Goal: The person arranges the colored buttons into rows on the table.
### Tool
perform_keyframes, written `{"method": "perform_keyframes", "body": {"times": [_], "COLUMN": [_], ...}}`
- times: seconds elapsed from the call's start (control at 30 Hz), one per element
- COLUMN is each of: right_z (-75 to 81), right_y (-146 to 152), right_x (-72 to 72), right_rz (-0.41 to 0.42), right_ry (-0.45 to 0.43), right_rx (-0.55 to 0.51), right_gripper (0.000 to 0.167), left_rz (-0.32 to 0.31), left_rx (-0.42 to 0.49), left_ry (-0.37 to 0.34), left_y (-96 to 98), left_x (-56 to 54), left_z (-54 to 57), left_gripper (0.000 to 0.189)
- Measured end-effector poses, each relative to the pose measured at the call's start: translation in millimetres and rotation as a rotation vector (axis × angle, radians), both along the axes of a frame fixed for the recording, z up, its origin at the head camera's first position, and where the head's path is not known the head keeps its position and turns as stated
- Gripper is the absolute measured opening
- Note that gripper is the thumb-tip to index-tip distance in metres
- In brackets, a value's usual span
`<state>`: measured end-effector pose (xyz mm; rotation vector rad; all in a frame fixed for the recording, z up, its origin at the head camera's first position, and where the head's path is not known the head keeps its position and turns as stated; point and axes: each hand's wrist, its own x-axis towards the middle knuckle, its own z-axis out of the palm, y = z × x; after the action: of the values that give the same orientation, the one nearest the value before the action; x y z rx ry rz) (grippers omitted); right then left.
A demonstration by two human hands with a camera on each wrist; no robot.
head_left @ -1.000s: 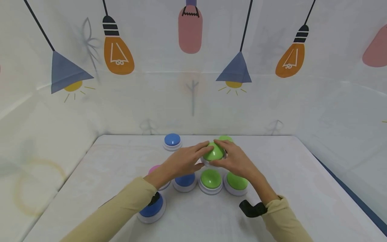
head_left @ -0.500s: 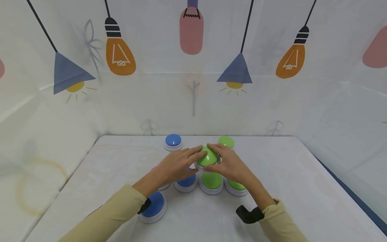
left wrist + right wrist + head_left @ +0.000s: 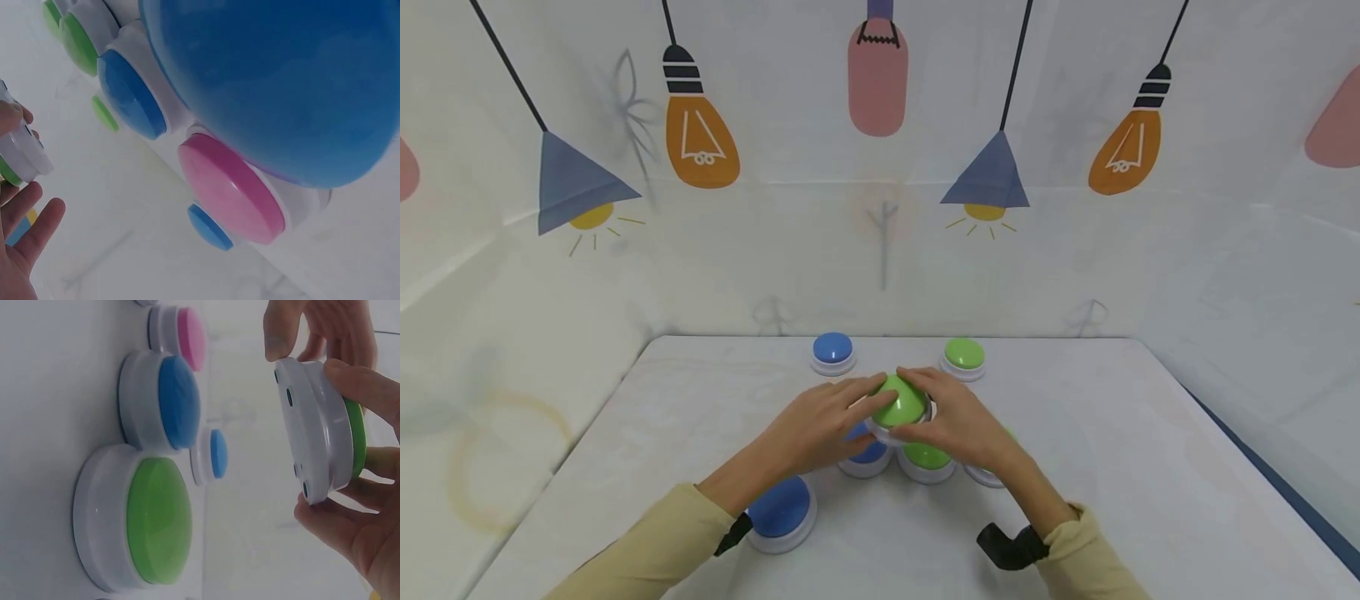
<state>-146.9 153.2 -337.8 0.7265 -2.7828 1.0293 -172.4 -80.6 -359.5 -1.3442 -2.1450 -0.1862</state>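
Both hands hold a green push button (image 3: 901,404) with a white base, lifted and tilted above the table. My left hand (image 3: 816,421) grips its left side, with fingers over the green dome. My right hand (image 3: 966,421) grips the right side; the right wrist view shows its thumb and fingers around the white base (image 3: 312,434). Below the raised button stand a blue button (image 3: 868,454) and a green button (image 3: 927,458). Another green button (image 3: 985,477) is mostly covered by the right hand. A pink button (image 3: 231,187), hidden in the head view, appears in the left wrist view.
On the white table (image 3: 1112,467), a blue button (image 3: 832,348) and a green button (image 3: 964,356) stand near the back edge. A larger-looking blue button (image 3: 780,510) sits close to the left forearm. Behind rises a white sheet (image 3: 812,242) printed with lamps.
Both hands have carried the green button toward me and slightly left, away from the back green button, which now shows fully. The pink button has become covered by the left hand.
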Motion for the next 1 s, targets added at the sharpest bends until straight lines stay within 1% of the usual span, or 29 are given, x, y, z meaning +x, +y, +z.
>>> {"method": "perform_keyframes", "body": {"times": [0.2, 0.33, 0.57, 0.77, 0.87, 1.0], "right_z": [-3.8, -6.3, -12.5, -17.9, -20.8, -24.8], "right_y": [-6, -10, -15, -20, -22, -26], "right_x": [6.0, 9.3, 12.6, 16.9, 18.7, 22.1], "right_rz": [0.016, 0.033, 0.067, 0.095, 0.106, 0.113], "right_ry": [-0.006, -0.007, -0.004, -0.013, -0.017, -0.040], "right_rx": [-0.015, -0.016, -0.019, -0.013, -0.004, 0.004], "right_gripper": [0.078, 0.078, 0.076, 0.075, 0.074, 0.074], "left_rz": [-0.011, -0.012, -0.021, -0.010, -0.013, -0.045], "left_rx": [0.019, 0.017, 0.019, 0.009, 0.009, 0.023], "left_ry": [0.039, 0.049, 0.064, 0.081, 0.107, 0.152], "left_y": [-7.3, -11.6, -19.8, -25.8, -28.9, -32.8], "left_x": [7.9, 12.6, 21.4, 30.1, 33.1, 35.6], "left_z": [-3.2, -5.5, -11.9, -16.6, -19.0, -24.3], "left_gripper": [0.068, 0.070, 0.067, 0.067, 0.067, 0.066]}}
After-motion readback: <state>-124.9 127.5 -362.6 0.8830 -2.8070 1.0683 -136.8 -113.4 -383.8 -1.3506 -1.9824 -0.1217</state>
